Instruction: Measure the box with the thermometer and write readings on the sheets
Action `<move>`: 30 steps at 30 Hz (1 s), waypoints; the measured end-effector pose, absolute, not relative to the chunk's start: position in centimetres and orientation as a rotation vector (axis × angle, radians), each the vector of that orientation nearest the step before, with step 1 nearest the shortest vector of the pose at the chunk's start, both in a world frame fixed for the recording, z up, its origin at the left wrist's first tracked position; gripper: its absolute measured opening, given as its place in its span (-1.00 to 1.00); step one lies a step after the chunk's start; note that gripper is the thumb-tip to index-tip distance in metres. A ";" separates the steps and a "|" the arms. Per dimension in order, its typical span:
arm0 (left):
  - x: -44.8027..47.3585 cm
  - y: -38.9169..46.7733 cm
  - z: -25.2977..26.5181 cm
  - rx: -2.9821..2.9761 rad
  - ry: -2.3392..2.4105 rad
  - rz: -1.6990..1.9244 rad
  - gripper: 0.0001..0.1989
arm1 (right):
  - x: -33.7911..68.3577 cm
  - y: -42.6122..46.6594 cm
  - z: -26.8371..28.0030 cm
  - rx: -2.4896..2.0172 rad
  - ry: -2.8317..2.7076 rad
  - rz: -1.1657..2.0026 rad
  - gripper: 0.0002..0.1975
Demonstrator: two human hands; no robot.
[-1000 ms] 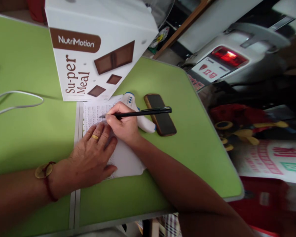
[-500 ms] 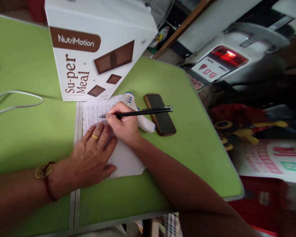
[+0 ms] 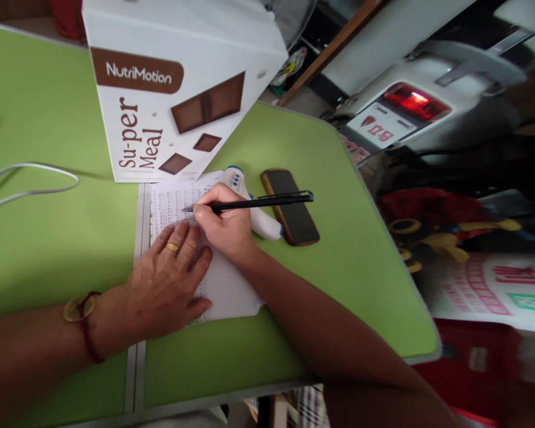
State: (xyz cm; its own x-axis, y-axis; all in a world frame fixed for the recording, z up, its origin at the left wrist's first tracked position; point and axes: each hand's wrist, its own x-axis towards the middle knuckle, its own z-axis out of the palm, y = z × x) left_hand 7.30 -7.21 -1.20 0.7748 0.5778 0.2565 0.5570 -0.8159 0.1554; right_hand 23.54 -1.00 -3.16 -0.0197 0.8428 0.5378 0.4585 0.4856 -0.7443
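My right hand (image 3: 227,223) grips a black pen (image 3: 267,202), its tip down at the written-on part of a white sheet of paper (image 3: 232,291). Dense rows of small handwriting fill the paper's left side, while its right side looks blank. My left hand (image 3: 169,279) lies flat across the paper with fingers spread, a gold ring on one finger, covering part of the writing. Just beyond my right hand rests a white handheld device with blue trim (image 3: 265,224), partly hidden by that hand. A dark phone in a brown case (image 3: 291,208) lies to its right.
A tall white NutriMotion box (image 3: 138,119) stands on the green table (image 3: 348,273) behind the paper. A white cable (image 3: 40,165) loops at the left. Beyond the table's right edge are a white scooter with a red tail light (image 3: 417,102) and a printed sack (image 3: 485,285).
The pen tip and my right hand have shifted very slightly to the right, much as the whole view has. My left hand stays flat on the paper.
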 end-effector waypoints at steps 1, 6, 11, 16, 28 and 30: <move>7.3 -7.2 -1.2 2.893 0.924 0.460 -0.27 | 23.5 -1.0 -3.2 -1.136 -1.655 0.446 -0.86; 7.4 -7.2 -1.2 2.897 0.931 0.480 -0.26 | 23.5 -1.0 -3.2 -1.134 -1.662 0.447 -0.87; 7.4 -7.3 -1.1 2.898 0.924 0.457 -0.26 | 23.5 -1.2 -3.0 -1.117 -1.642 0.459 -0.87; 7.3 -7.4 -1.1 2.883 0.931 0.445 -0.26 | 23.5 -1.3 -2.9 -1.096 -1.676 0.490 -0.88; 7.3 -7.3 -1.2 2.858 0.920 0.340 -0.22 | 23.4 -1.4 -2.6 -1.133 -1.743 0.530 -0.88; 7.3 -7.3 -1.1 2.857 0.922 0.314 -0.22 | 23.4 -1.4 -2.6 -1.123 -1.743 0.528 -0.87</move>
State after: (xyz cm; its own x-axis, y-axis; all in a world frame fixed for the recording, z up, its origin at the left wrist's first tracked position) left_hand 7.33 -7.33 -1.11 0.7925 0.5888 0.1587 0.5633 -0.8065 0.1794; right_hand 23.37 -1.35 -2.59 -0.1153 0.8657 0.4871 0.4498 0.4827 -0.7514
